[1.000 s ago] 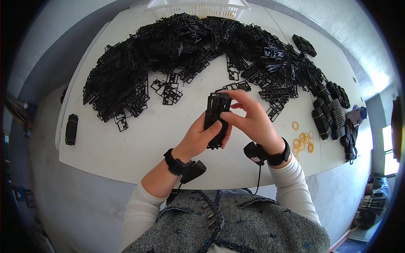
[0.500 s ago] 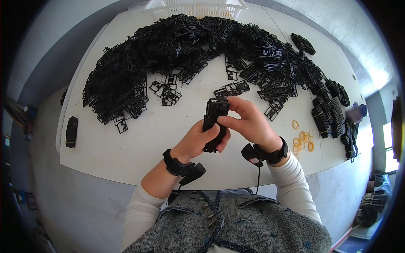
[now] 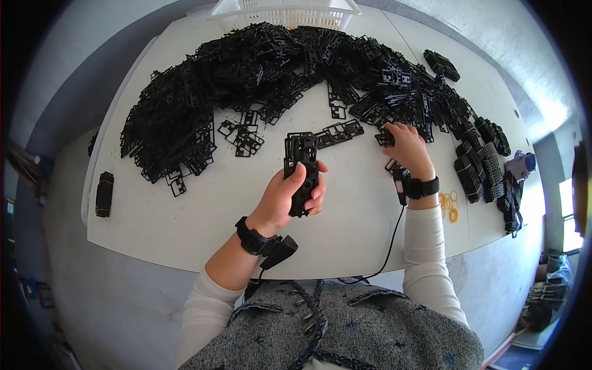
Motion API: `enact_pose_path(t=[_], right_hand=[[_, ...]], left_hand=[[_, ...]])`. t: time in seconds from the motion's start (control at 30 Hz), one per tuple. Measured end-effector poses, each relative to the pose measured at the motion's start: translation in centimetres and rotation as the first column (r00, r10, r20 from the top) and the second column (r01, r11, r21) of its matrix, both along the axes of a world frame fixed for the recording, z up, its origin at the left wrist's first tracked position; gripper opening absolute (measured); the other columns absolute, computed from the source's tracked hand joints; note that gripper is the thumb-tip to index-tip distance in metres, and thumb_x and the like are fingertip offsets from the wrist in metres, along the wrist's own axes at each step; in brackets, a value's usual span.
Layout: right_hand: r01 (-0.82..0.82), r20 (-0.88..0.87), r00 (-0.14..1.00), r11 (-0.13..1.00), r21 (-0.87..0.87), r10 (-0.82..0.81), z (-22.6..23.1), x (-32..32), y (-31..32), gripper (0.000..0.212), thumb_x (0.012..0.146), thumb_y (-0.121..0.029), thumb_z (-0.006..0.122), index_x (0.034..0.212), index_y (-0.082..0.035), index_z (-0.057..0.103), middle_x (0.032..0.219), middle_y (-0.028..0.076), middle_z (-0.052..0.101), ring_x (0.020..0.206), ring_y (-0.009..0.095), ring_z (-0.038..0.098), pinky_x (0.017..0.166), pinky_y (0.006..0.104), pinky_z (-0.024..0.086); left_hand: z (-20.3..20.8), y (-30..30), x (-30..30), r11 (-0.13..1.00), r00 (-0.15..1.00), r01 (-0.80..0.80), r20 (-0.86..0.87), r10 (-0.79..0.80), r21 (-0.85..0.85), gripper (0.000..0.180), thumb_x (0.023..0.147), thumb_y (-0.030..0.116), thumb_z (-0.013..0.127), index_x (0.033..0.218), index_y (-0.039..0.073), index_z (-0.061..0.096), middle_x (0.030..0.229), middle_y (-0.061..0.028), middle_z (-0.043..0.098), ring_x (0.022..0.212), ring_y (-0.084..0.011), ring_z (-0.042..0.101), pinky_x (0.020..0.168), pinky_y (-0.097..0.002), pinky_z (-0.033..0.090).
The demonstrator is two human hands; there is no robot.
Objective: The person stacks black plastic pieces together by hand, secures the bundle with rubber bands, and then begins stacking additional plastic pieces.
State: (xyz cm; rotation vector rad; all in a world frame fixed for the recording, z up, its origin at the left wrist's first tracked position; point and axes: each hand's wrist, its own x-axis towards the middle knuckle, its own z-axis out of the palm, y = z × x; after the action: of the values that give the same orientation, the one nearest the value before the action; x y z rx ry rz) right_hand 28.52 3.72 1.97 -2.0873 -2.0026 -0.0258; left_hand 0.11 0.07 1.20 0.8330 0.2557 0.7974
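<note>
1. Stack of black openwork frames (image 3: 306, 169) is in your left hand (image 3: 280, 196), on the near side of the arched heap (image 3: 265, 68) and opposite its middle. Your thumb presses its front face and your fingers wrap its far edge.
2. Your right hand (image 3: 410, 151) reaches to the heap's right part, fingers bent over the pieces there; you cannot tell whether they pinch one.
3. The frames look like thin, stiff plastic: probably light, a little slippery against each other, with slim bars that could snap. No band shows around the stack, so it may fan out; hold it by the long sides, near the middle.
4. Loose frames (image 3: 243, 135) lie within the heap's hollow, and a slanted strip (image 3: 340, 133) lies just in front of the heap's middle; their open windows could snag.
5. Right of the heap's near end, yellow bands (image 3: 453, 206) lie partly hidden by your wrist, with black bundles (image 3: 470, 172) beyond. One bundle (image 3: 105, 194) lies left of the heap; a white basket (image 3: 287, 7) stands behind it.
6. Your wrist cable (image 3: 394, 231) trails over the tabletop (image 3: 357, 203) on the heap's near side and could catch.
</note>
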Motion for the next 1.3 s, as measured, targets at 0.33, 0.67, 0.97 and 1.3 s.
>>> enact_pose_path(t=[0.33, 0.67, 0.97, 1.3], right_hand=[[0.006, -0.112, 0.994, 0.998, -0.055, -0.012, -0.5, 0.4, 1.0, 0.03, 0.068, -0.011, 0.063, 0.098, -0.01, 0.061, 0.096, 0.008, 0.055, 0.102, 0.028, 0.047, 0.088, 0.0365, 0.04], [-0.095, -0.278, 0.956, 0.995, -0.004, 0.09, 1.4, 0.0, 0.7, 0.016, 0.071, -0.009, 0.06, 0.086, -0.004, 0.059, 0.089, 0.008, 0.056, 0.091, 0.026, 0.048, 0.085, 0.0324, 0.04], [-0.234, -0.44, 0.755, 0.827, 0.511, 0.486, 6.0, -5.1, -1.9, 0.015, 0.07, 0.007, 0.058, 0.08, -0.003, 0.057, 0.096, 0.008, 0.055, 0.099, 0.024, 0.05, 0.089, 0.0309, 0.04], [-0.548, -0.677, 0.244, 0.675, 0.494, 0.694, 4.5, -12.1, -4.7, 0.021, 0.067, 0.015, 0.059, 0.079, -0.003, 0.057, 0.105, 0.009, 0.05, 0.107, 0.023, 0.049, 0.092, 0.0337, 0.04]], left_hand=[[-0.4, 0.3, -0.2, 0.999, 0.999, -0.036, -0.011, 0.036, -0.027, 0.051, 0.09, 0.051, 0.043, 0.109, 0.004, 0.044, 0.07, -0.004, 0.047, 0.054, -0.0122, 0.04, 0.051, -0.0289, 0.038], [-0.5, 0.4, -0.2, 0.995, 0.998, -0.015, 0.066, 0.021, -0.095, 0.048, 0.092, 0.046, 0.042, 0.11, 0.002, 0.044, 0.071, -0.0046, 0.048, 0.056, -0.012, 0.042, 0.053, -0.0291, 0.039], [-0.7, 0.6, -0.1, 0.992, 0.995, -0.046, 0.088, 0.057, -0.121, 0.049, 0.093, 0.046, 0.041, 0.111, 0.001, 0.042, 0.072, -0.0056, 0.048, 0.056, -0.0132, 0.042, 0.054, -0.0297, 0.039], [0.4, 0.4, -0.3, 0.939, 0.945, -0.29, 0.103, 0.312, -0.185, 0.033, 0.091, 0.03, 0.052, 0.11, 0.003, 0.049, 0.081, -0.007, 0.056, 0.065, -0.0143, 0.05, 0.057, -0.0289, 0.043]])
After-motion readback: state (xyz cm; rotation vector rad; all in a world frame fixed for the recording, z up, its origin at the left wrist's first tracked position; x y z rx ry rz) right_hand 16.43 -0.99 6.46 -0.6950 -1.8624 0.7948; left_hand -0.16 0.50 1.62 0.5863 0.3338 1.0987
